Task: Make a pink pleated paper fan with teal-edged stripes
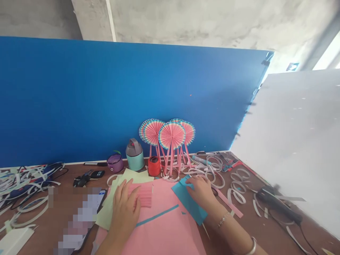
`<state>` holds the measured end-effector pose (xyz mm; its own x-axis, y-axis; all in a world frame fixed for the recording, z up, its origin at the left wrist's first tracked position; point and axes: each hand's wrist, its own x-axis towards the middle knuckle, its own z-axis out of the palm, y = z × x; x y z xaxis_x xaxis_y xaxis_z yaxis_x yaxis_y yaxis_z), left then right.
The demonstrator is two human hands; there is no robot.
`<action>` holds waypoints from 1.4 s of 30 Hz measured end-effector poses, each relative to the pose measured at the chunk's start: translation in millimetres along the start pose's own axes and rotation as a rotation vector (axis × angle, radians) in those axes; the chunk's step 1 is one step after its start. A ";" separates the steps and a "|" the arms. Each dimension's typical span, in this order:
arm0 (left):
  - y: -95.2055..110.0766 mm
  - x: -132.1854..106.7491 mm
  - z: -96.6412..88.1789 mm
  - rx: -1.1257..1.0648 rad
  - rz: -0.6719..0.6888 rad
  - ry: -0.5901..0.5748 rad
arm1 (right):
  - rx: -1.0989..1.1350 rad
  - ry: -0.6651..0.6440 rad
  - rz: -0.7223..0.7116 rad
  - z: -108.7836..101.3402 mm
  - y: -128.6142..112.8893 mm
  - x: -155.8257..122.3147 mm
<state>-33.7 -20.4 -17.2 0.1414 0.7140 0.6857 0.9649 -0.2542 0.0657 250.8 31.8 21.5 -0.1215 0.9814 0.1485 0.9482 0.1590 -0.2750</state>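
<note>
My left hand [124,202] lies with fingers spread over a pleated piece of pink paper [146,194], its fingertips also reaching over pale green paper [106,214]. My right hand [202,191] rests on a sheet of blue paper [190,203], fingers slightly bent and lying on its upper part. Both sit over a large pink sheet [170,230]. A narrow blue strip [159,215] crosses that sheet at a slant between my hands. My right palm hides part of the blue paper's edge.
Several pink pleated paper fans [172,136] stand at the back beside a red spool [154,166], a teal bottle [135,156] and a purple cup [115,163]. A phone [85,223] and keys [83,179] lie left. Curled white strips [215,173] and a glue gun [278,203] lie right.
</note>
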 end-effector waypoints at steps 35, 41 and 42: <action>65.9 -19.8 -6.8 -0.454 0.665 -0.437 | 1.032 -0.025 0.078 2.3 -21.2 18.3; 62.5 -14.8 -4.9 -0.548 0.663 -0.396 | 0.696 -0.178 -0.081 1.8 -15.4 17.1; 61.7 -13.3 -5.6 -0.568 0.643 -0.397 | 0.634 -0.138 -0.049 -0.7 -10.7 18.7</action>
<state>22.7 -49.3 -18.2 0.7749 0.4699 0.4228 0.4385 -0.8814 0.1757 238.6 48.4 27.9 -0.2368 0.9695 0.0629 0.5884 0.1946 -0.7848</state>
